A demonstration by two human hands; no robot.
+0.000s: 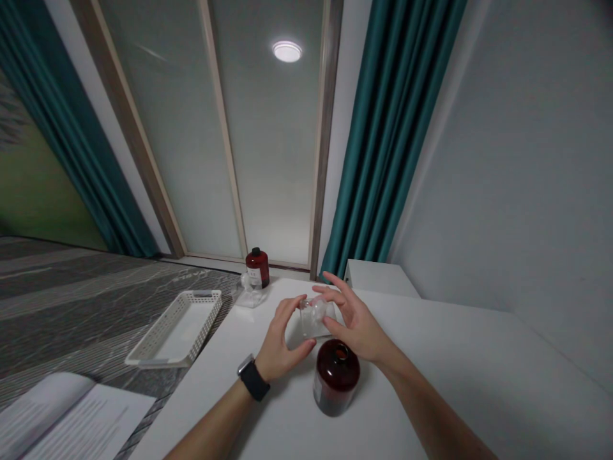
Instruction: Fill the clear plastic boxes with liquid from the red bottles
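Note:
Above the white table, my left hand [282, 338] and my right hand [357, 322] are around a small clear plastic bag [312, 322] with a whitish part inside, whose kind I cannot make out. My left fingertips and thumb curve about its left edge. The right thumb presses on its right side, while some right fingers stick out. Just below the hands stands an upright dark amber bottle [336, 380], its neck uncapped. A black-strapped watch [253, 377] is on my left wrist.
At the table's [479, 383] far left corner stand a second amber bottle [257, 268] with a black top and another clear plastic bag [249, 297]. Beyond the left edge are a white basket [138, 353] and an open book [90, 418]. A white cabinet [378, 276] is behind.

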